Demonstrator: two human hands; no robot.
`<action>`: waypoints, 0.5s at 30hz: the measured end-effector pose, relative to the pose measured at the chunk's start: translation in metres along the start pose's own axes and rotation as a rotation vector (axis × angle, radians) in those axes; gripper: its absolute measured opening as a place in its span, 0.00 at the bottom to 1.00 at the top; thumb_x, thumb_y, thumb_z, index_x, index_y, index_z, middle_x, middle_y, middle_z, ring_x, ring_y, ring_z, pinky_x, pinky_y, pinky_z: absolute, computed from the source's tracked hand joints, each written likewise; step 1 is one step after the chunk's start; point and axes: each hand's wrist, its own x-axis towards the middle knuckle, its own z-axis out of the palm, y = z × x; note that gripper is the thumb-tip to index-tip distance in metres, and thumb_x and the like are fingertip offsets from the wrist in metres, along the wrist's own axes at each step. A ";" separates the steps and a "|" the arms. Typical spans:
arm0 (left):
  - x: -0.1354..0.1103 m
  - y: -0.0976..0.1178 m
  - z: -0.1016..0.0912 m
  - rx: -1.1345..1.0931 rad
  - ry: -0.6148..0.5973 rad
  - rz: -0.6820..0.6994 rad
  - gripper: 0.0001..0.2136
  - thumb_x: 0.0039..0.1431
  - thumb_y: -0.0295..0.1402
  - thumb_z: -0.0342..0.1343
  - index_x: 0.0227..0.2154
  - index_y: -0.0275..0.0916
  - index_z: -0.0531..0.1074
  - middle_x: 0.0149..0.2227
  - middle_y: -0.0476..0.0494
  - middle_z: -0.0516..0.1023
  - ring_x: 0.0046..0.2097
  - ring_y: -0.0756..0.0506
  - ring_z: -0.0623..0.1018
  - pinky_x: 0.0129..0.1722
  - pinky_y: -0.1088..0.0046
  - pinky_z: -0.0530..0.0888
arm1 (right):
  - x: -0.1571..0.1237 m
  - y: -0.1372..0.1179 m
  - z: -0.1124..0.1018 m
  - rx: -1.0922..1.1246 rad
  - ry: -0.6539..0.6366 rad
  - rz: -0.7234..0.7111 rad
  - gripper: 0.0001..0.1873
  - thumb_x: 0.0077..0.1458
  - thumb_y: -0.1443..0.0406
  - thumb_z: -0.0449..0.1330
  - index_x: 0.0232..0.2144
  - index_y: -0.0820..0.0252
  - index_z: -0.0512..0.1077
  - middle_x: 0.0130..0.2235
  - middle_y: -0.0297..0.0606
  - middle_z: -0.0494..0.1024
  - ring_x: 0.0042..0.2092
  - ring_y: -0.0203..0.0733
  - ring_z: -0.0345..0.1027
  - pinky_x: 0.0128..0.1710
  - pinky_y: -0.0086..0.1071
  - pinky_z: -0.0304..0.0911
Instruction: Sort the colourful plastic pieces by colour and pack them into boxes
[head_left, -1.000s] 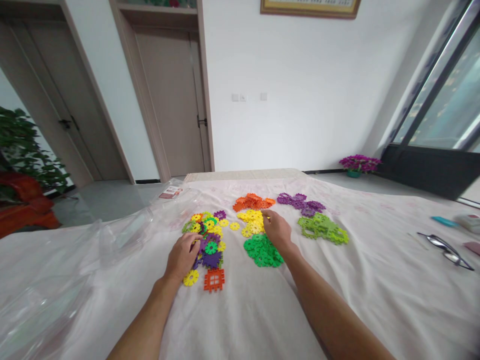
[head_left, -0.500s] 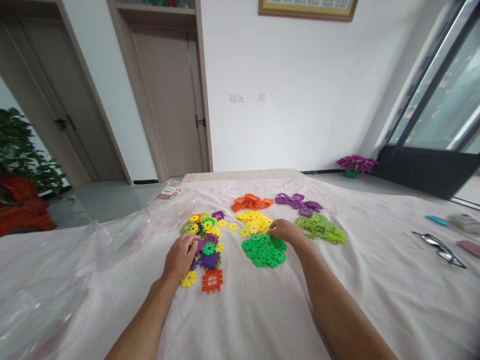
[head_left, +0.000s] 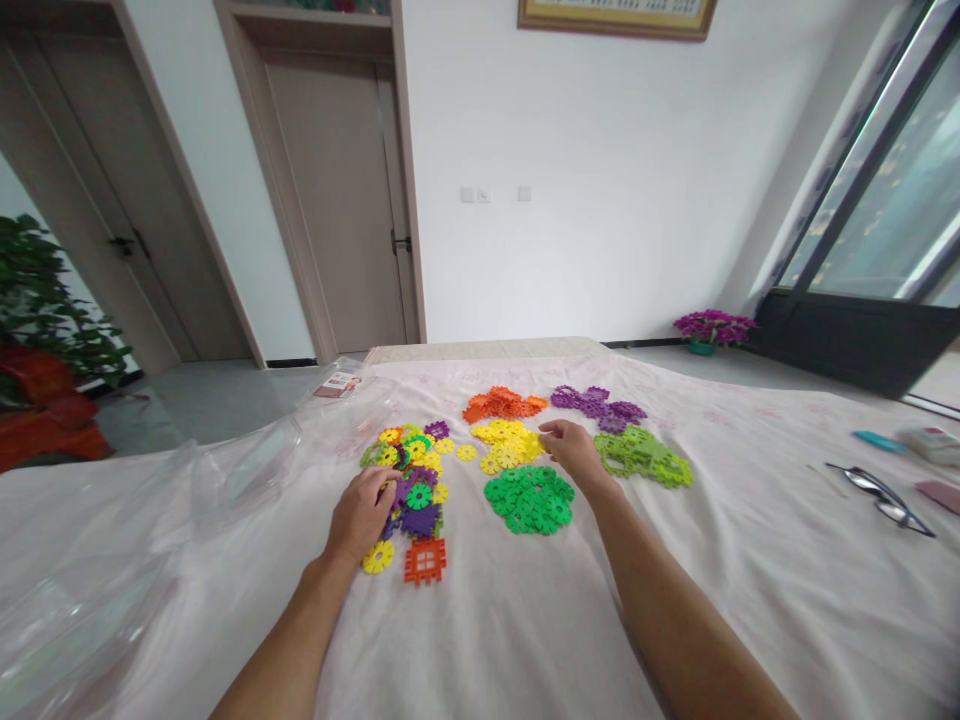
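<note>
My left hand (head_left: 365,510) rests at the left edge of a mixed pile of plastic building pieces (head_left: 420,519), its fingers curled against purple ones; what they hold, if anything, is hidden. A yellow snowflake disc (head_left: 378,557) and an orange square window piece (head_left: 425,561) lie just below that pile. Over the right edge of the yellow disc pile (head_left: 506,444) is my right hand (head_left: 574,450), thumb and fingers slightly apart, with nothing seen between them. A heap of green snowflake discs (head_left: 529,499) lies below it.
Farther back lie orange pieces (head_left: 501,403) and purple pieces (head_left: 598,407), with light green pieces (head_left: 643,457) to the right. Clear plastic packaging (head_left: 247,460) covers part of the cloth at left. Glasses (head_left: 877,497) and a teal item (head_left: 877,441) lie far right.
My right hand has moved slightly away from me, from the border of the green and yellow heaps to the yellow heap's right side. My left hand has stayed in place.
</note>
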 end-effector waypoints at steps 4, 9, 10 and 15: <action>0.001 0.000 0.000 -0.006 -0.002 -0.003 0.13 0.62 0.34 0.46 0.40 0.43 0.76 0.48 0.43 0.77 0.52 0.44 0.74 0.56 0.63 0.68 | -0.004 -0.006 0.007 0.060 0.059 -0.046 0.22 0.52 0.67 0.55 0.50 0.64 0.74 0.45 0.43 0.80 0.42 0.40 0.75 0.43 0.30 0.65; 0.000 0.000 0.000 -0.004 0.008 0.004 0.13 0.62 0.34 0.46 0.39 0.43 0.76 0.47 0.44 0.77 0.51 0.44 0.75 0.56 0.64 0.69 | -0.019 -0.026 0.015 -0.017 -0.100 -0.279 0.15 0.54 0.66 0.55 0.41 0.57 0.79 0.40 0.36 0.82 0.41 0.40 0.74 0.43 0.29 0.64; 0.000 0.000 0.000 -0.003 0.010 0.004 0.13 0.62 0.34 0.46 0.39 0.43 0.76 0.47 0.44 0.77 0.51 0.44 0.75 0.56 0.64 0.69 | -0.023 -0.030 0.017 -0.027 -0.177 -0.343 0.14 0.55 0.65 0.55 0.39 0.56 0.80 0.39 0.35 0.82 0.40 0.40 0.74 0.42 0.28 0.64; 0.000 -0.001 0.001 -0.005 0.011 0.007 0.13 0.62 0.34 0.46 0.39 0.43 0.76 0.47 0.44 0.77 0.51 0.44 0.75 0.56 0.65 0.69 | -0.039 -0.045 0.027 -0.143 -0.375 -0.523 0.13 0.56 0.61 0.57 0.39 0.53 0.80 0.40 0.34 0.82 0.41 0.40 0.74 0.43 0.28 0.63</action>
